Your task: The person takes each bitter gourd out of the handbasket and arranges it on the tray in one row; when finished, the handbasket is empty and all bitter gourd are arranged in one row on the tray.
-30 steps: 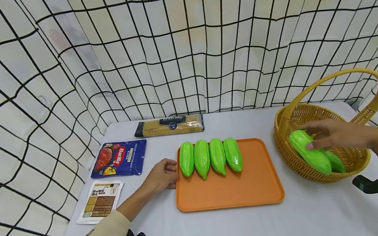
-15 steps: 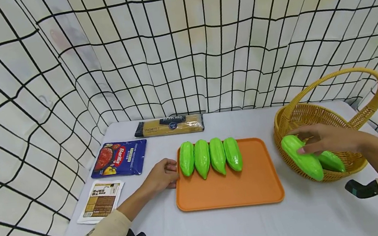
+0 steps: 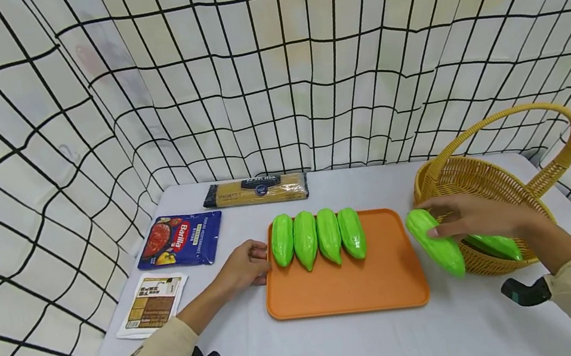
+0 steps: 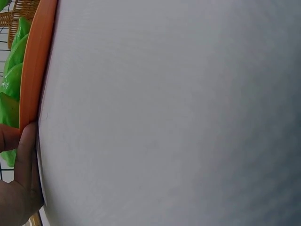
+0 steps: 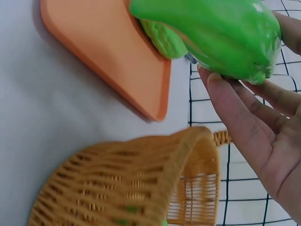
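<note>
My right hand [image 3: 477, 216] holds a glossy, bright green, ridged gourd [image 3: 437, 245] off the table, between the basket and the tray. In the right wrist view the thumb and fingers [image 5: 240, 115] grip the blunt end of this gourd [image 5: 211, 35]. Another green gourd [image 3: 495, 245] lies inside the wicker basket [image 3: 538, 202], partly hidden by the right hand. Several matching gourds [image 3: 306, 241] stand side by side along the back half of the orange tray [image 3: 346, 290]. My left hand [image 3: 245, 264] pinches the tray's left rim, thumb on top, as the left wrist view shows.
A spaghetti pack [image 3: 260, 190] lies behind the tray. Left of it are a blue Barilla pouch [image 3: 181, 240] and a white-and-brown packet [image 3: 153, 303]. The basket's tall handle [image 3: 515, 110] arches over it. A black grid net [image 3: 305, 79] surrounds the white table.
My right hand has carried the gourd leftward out of the basket, past its rim, toward the tray. The left hand and the tray have stayed in place.
</note>
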The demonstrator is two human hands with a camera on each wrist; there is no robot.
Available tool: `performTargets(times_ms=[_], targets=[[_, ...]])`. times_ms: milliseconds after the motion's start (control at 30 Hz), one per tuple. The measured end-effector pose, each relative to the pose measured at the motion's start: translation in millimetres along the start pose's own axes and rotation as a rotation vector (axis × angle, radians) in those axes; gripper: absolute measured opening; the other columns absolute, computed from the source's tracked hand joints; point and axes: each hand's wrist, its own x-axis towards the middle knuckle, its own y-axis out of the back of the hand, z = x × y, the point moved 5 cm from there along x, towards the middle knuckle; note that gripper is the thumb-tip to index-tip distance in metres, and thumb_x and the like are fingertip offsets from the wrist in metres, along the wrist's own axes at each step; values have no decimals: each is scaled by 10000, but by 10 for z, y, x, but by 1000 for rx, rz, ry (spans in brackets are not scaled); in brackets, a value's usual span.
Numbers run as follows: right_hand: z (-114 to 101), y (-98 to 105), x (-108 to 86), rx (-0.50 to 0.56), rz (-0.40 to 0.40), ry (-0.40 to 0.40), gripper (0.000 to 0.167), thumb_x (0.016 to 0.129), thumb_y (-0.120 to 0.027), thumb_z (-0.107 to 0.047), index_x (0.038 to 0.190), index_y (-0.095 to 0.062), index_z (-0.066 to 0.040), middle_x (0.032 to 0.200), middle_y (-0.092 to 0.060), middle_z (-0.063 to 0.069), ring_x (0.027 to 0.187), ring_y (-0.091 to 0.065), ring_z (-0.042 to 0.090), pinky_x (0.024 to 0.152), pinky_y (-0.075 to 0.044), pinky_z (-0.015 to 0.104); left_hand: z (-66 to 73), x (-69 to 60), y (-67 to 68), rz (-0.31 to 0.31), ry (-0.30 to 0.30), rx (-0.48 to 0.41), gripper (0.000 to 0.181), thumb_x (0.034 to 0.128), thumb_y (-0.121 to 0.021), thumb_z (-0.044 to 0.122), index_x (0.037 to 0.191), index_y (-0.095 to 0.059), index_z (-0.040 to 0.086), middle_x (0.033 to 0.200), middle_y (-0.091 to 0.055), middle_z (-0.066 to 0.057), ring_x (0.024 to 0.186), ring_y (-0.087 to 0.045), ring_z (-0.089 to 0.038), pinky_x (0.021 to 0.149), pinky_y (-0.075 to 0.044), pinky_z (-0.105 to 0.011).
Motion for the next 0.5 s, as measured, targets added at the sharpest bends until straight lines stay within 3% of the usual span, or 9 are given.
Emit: performTargets(times_ms=[300, 500], targets=[[-46, -112, 174, 56, 15, -20, 661, 952, -674, -340, 1491, -400, -73, 1421, -507, 216, 1234, -566, 330, 907, -606, 398, -6, 0, -7, 4, -4, -2, 495, 879, -658, 21, 1345, -494, 0, 1198, -553, -155, 951, -624, -202, 699, -636, -318], [-86, -172, 295, 110, 27, -35, 674, 944, -688, -352, 1483, -406, -63, 1381, -525, 221, 1162, -612, 300, 902, -610, 413, -3, -1, -2, 9, -6, -5, 497, 871, -656, 7, 1341, -496, -3, 1193, -554, -154, 937, -623, -196, 693, -635, -314]])
